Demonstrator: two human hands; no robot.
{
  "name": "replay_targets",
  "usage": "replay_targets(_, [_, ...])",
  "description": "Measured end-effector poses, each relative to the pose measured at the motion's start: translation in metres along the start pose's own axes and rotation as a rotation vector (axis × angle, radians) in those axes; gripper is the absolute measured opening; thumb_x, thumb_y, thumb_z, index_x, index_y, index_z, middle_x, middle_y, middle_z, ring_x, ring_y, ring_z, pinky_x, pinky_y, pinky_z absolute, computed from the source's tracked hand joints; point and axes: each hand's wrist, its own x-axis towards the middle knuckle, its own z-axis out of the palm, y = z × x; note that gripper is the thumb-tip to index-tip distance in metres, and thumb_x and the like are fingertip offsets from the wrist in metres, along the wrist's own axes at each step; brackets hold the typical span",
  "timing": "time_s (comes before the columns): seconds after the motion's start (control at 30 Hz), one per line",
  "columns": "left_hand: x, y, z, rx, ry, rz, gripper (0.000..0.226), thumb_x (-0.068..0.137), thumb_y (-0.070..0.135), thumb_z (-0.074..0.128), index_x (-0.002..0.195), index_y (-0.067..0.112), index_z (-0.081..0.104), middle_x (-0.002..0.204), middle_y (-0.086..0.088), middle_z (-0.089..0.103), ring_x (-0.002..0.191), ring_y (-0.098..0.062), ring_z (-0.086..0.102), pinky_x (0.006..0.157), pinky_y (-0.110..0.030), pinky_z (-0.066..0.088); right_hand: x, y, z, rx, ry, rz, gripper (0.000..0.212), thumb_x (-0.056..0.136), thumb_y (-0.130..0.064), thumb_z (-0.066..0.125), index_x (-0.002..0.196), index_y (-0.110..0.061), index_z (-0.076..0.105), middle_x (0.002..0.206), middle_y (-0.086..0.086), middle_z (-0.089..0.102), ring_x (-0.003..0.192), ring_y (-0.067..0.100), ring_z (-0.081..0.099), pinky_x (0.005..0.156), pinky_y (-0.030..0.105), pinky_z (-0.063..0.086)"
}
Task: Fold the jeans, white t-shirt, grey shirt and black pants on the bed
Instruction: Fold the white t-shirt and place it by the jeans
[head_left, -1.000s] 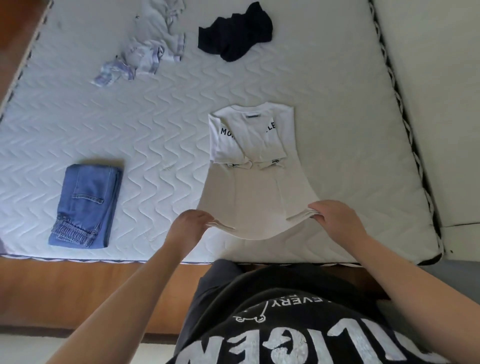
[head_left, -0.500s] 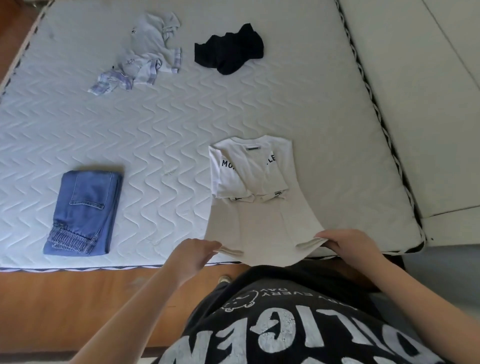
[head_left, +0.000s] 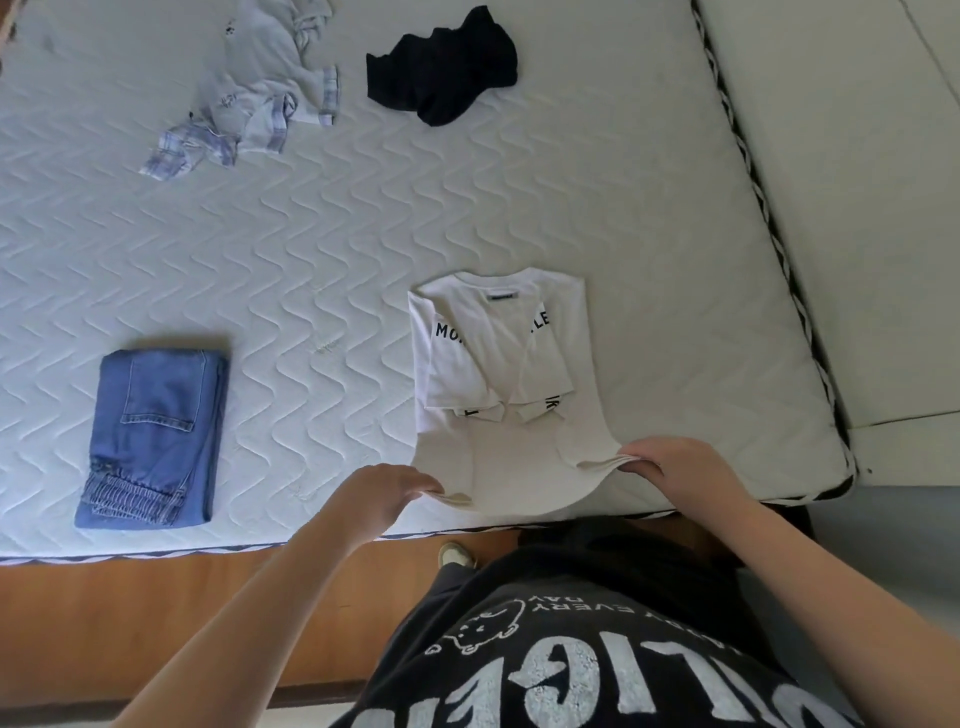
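Observation:
The white t-shirt (head_left: 498, 374) lies on the bed near the front edge, its sides and sleeves folded inward, collar pointing away from me. My left hand (head_left: 379, 491) pinches its bottom left corner. My right hand (head_left: 680, 467) pinches the bottom right corner, and the hem is lifted a little off the mattress. The jeans (head_left: 153, 423) lie folded in a neat block at the front left. A crumpled grey shirt (head_left: 260, 98) with checked cuffs is at the back left. The black pants (head_left: 444, 65) lie bunched up at the back middle.
The white quilted mattress (head_left: 311, 249) spans most of the view; its front edge runs just below my hands. A wooden floor (head_left: 182, 623) lies in front of the bed. A pale padded surface (head_left: 857, 208) borders the mattress on the right.
Both hands keep their hold on the hem corners. The view has shifted slightly, and the hem sits a little further up over the mattress edge than before.

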Motion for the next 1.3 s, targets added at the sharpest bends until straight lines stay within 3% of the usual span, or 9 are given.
replay_targets(0.1, [0.025, -0.001, -0.021, 0.014, -0.037, -0.038, 0.031, 0.104, 0.025, 0.045, 0.128, 0.039, 0.06, 0.132, 0.017, 0.061, 0.117, -0.011, 0.058, 0.095, -0.026, 0.043, 0.024, 0.009, -0.018, 0.018, -0.069, -0.019, 0.029, 0.096, -0.03, 0.06, 0.12, -0.019, 0.071, 0.121, -0.001, 0.07, 0.113, 0.02, 0.063, 0.088, 0.02, 0.036])
replay_targets(0.33, [0.088, -0.025, -0.067, 0.037, -0.096, -0.071, 0.03, 0.101, 0.026, 0.044, 0.125, 0.036, 0.06, 0.122, 0.015, 0.063, 0.109, -0.012, 0.058, 0.079, -0.023, 0.036, 0.101, 0.025, -0.056, 0.069, -0.233, -0.073, 0.027, 0.097, -0.028, 0.06, 0.121, -0.023, 0.07, 0.119, -0.006, 0.069, 0.108, 0.014, 0.062, 0.086, 0.019, 0.039])
replay_targets(0.8, [0.267, -0.113, -0.109, -0.087, -0.159, -0.058, 0.038, 0.094, 0.018, 0.053, 0.13, 0.029, 0.06, 0.116, 0.005, 0.067, 0.104, -0.019, 0.058, 0.089, -0.031, 0.045, 0.283, 0.056, -0.055, 0.129, -0.178, 0.005, 0.024, 0.096, -0.015, 0.062, 0.118, -0.013, 0.07, 0.115, 0.001, 0.071, 0.105, 0.019, 0.065, 0.088, 0.026, 0.042])
replay_targets(0.93, [0.313, -0.14, -0.109, -0.111, -0.194, -0.092, 0.015, 0.088, 0.013, 0.056, 0.1, 0.019, 0.063, 0.087, 0.003, 0.062, 0.088, -0.022, 0.061, 0.075, -0.033, 0.047, 0.336, 0.077, -0.042, 0.15, -0.182, 0.069, 0.021, 0.096, -0.019, 0.062, 0.115, -0.018, 0.069, 0.105, -0.002, 0.071, 0.095, 0.016, 0.063, 0.073, 0.023, 0.037])
replay_targets(1.0, [0.333, -0.152, -0.108, -0.11, -0.187, -0.108, 0.007, 0.086, 0.013, 0.058, 0.09, 0.018, 0.059, 0.083, 0.003, 0.06, 0.086, -0.022, 0.059, 0.074, -0.035, 0.049, 0.361, 0.087, -0.034, 0.14, -0.176, 0.076, 0.019, 0.095, -0.02, 0.063, 0.113, -0.019, 0.068, 0.1, -0.003, 0.068, 0.09, 0.017, 0.062, 0.07, 0.025, 0.036])
replay_targets(1.1, [0.362, -0.168, -0.103, -0.112, -0.162, -0.134, 0.012, 0.084, 0.013, 0.061, 0.095, 0.017, 0.06, 0.087, 0.001, 0.061, 0.084, -0.022, 0.058, 0.074, -0.038, 0.05, 0.396, 0.102, -0.023, 0.14, -0.147, 0.08, 0.016, 0.094, -0.023, 0.064, 0.11, -0.021, 0.067, 0.092, -0.006, 0.064, 0.083, 0.017, 0.058, 0.064, 0.022, 0.036])
replay_targets(1.23, [0.394, -0.186, -0.088, -0.125, -0.103, -0.169, 0.017, 0.084, 0.013, 0.063, 0.101, 0.018, 0.063, 0.087, 0.003, 0.061, 0.083, -0.021, 0.057, 0.067, -0.031, 0.046, 0.434, 0.118, -0.004, 0.143, -0.068, 0.094, 0.017, 0.093, -0.023, 0.066, 0.11, -0.021, 0.068, 0.085, -0.008, 0.062, 0.079, 0.016, 0.057, 0.067, 0.028, 0.034])
replay_targets(1.3, [0.404, -0.191, -0.079, -0.143, -0.062, -0.197, 0.019, 0.085, 0.015, 0.063, 0.104, 0.019, 0.065, 0.091, 0.003, 0.063, 0.085, -0.02, 0.057, 0.073, -0.034, 0.05, 0.445, 0.125, 0.008, 0.142, -0.039, 0.115, 0.016, 0.092, -0.023, 0.066, 0.108, -0.019, 0.069, 0.076, -0.014, 0.058, 0.071, 0.012, 0.053, 0.064, 0.029, 0.033])
